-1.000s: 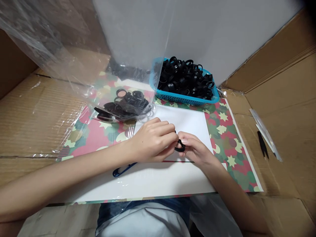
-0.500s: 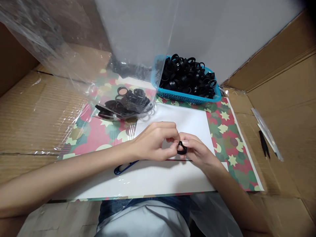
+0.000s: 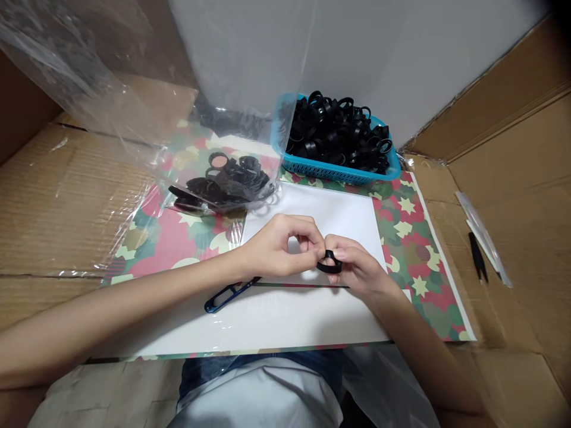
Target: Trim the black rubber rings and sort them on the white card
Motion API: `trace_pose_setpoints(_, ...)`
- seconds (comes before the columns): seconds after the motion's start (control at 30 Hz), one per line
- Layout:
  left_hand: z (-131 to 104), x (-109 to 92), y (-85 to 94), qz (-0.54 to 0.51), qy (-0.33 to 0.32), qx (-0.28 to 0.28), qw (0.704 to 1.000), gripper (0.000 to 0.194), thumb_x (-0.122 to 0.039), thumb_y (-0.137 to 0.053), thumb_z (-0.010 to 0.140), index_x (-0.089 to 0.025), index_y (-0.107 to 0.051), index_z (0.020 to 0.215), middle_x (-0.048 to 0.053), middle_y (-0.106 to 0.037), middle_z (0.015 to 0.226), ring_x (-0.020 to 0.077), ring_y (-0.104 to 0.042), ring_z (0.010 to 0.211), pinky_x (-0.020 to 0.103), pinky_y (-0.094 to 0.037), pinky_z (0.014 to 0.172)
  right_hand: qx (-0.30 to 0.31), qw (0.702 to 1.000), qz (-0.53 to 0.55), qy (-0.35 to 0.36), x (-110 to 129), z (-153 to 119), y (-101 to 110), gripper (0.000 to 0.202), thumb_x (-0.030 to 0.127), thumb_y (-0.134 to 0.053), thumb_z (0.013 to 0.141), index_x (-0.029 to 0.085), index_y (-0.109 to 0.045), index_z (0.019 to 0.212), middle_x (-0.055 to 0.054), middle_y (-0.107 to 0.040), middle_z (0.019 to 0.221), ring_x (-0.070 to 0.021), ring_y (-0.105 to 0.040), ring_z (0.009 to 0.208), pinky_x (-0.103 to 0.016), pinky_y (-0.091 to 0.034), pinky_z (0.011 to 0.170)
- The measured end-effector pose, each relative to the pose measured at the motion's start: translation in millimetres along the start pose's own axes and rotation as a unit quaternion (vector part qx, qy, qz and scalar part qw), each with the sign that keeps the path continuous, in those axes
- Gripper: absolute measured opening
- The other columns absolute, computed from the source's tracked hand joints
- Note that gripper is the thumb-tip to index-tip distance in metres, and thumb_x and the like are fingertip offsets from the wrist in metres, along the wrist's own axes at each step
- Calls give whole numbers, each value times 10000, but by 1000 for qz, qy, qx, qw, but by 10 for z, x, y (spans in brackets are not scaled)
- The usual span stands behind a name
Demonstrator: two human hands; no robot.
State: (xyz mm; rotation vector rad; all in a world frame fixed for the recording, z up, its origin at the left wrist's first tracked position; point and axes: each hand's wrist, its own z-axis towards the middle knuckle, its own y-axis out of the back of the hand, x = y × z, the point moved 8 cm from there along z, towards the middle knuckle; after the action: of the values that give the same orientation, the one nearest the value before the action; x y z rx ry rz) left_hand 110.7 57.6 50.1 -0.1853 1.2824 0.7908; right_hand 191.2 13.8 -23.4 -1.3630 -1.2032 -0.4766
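Between my two hands is a black ring (image 3: 329, 268), held a little above the white paper. My left hand (image 3: 289, 246) pinches its left side between thumb and forefinger. The fingers and thumb of my right hand (image 3: 357, 264) close on its right side. Below my left wrist lies a dark blue tool with a slotted handle (image 3: 218, 301), its far end hidden under the hand. Behind my hands, a blue basket (image 3: 339, 172) is heaped with black rings (image 3: 334, 131).
A clear plastic bag (image 3: 250, 65) hangs at the left, with black round parts (image 3: 227, 184) in its bottom. Black tweezers (image 3: 477, 257) and a thin clear sleeve (image 3: 486, 238) lie on the cardboard at right. Cardboard walls (image 3: 517, 154) flank the patterned mat (image 3: 422, 261).
The ring has turned in my fingers and its opening shows more. My left fingers have shifted slightly on it, and more of the blue tool is visible.
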Motion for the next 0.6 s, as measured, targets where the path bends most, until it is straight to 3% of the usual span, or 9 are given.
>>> trace_pose_setpoints(0.2, -18, -158, 11, 107, -97, 1, 989, 120, -92, -527, 708, -114, -644, 701, 16, -579, 625, 87, -507, 576, 195, -404, 557, -2, 1000, -3, -3, 17, -4, -13, 139, 279, -562, 735, 168, -542, 655, 23, -496, 659, -70, -464, 480, -196, -409, 424)
trace_pose_setpoints(0.6, -68, -244, -39, 206, -164, 21, 964, 147, -126, -483, 791, -128, -625, 754, 26, -558, 656, 102, -497, 584, 213, -392, 559, 10, 1000, -2, -15, -7, -13, -8, 157, 301, -576, 745, 165, -537, 677, 26, -508, 682, -63, -489, 484, -193, -408, 449)
